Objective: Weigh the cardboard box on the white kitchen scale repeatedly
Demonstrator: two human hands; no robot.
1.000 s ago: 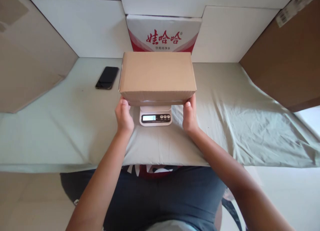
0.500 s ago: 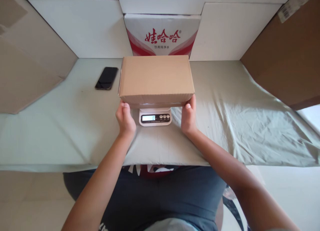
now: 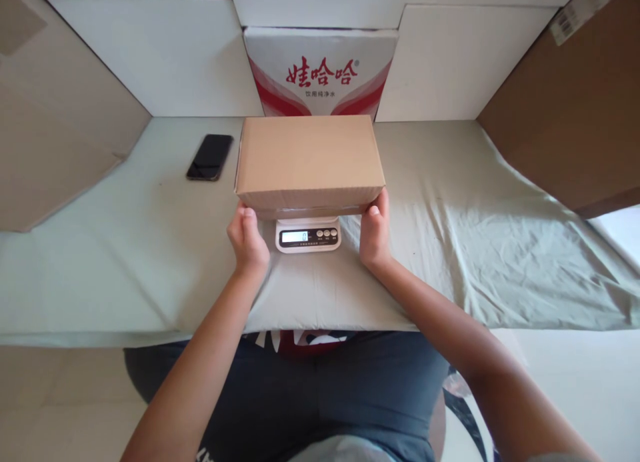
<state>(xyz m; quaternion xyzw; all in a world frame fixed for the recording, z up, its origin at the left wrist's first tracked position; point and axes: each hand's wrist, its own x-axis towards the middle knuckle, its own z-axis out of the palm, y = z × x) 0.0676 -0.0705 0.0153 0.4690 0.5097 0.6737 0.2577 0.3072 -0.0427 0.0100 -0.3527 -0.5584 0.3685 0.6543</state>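
Both my hands grip a closed brown cardboard box [image 3: 309, 157] by its near lower corners. My left hand [image 3: 248, 241] is at the left corner, and my right hand [image 3: 375, 231] is at the right one; the thumbs show on the near side while most fingers are hidden behind or under the box. Directly below sits a small white digital scale [image 3: 309, 236], its lit display reading 0. The box covers the scale's platform, and I cannot see whether the two touch.
A black smartphone [image 3: 210, 157] lies left of the box on the pale green cloth [image 3: 150, 262]. Behind stands a white and red carton [image 3: 320, 69] against white panels. Large cardboard sheets or boxes flank the table at left [image 3: 60, 115] and right [image 3: 570, 115].
The whole view has shifted slightly, moving things a little to the left. The box's far edge appears slightly lower; both hands keep their hold and the display still reads 0.
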